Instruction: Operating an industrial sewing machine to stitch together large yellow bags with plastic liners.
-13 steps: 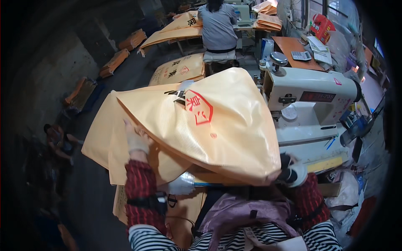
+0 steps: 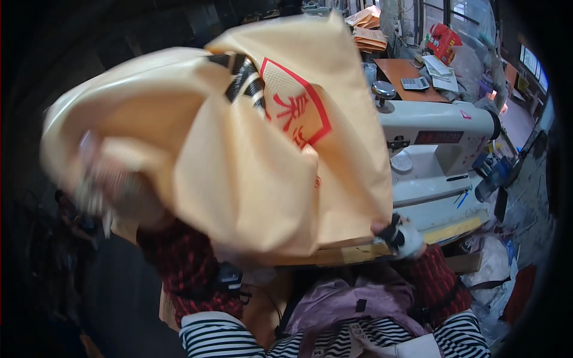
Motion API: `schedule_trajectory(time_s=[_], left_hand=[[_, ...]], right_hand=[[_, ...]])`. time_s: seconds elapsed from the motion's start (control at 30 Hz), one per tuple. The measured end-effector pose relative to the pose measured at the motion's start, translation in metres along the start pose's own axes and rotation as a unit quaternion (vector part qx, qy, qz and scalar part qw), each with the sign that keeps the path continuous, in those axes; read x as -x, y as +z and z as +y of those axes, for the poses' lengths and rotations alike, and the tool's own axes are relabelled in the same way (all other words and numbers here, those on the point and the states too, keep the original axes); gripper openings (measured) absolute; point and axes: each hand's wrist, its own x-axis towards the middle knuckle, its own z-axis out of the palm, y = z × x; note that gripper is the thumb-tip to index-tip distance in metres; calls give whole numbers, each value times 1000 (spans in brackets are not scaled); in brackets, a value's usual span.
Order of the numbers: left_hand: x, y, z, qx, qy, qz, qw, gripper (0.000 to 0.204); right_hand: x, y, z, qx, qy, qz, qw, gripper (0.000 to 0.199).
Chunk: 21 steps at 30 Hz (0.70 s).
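**1 sack (image 2: 262,185) billows beside 1 machine (image 2: 444,140)!**

2 hands here: right hand (image 2: 407,237) clamped on the sack's lower right corner, by the table (image 2: 459,228) edge; left hand (image 2: 119,185), blurred at its left side, grip impossible to tell. Floor (image 2: 113,286) stretches lower left.

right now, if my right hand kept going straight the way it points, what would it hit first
The tan sack, most likely: your right hand points leftward, with its fingers at the sack's lower right corner. They seem to touch it, though exact depth is unclear.
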Motion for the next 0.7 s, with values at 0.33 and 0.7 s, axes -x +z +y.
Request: schedule_trajectory(time_s=[0.33, 0.7], left_hand=[[180, -158, -27, 100, -802, -72, 585, 36], [213, -334, -67, -74, -860, -303, 403, 30]], right_hand=[[3, 60, -11, 159, 54, -197, 966, 41], [8, 98, 97, 424, -182, -306, 833, 23]])
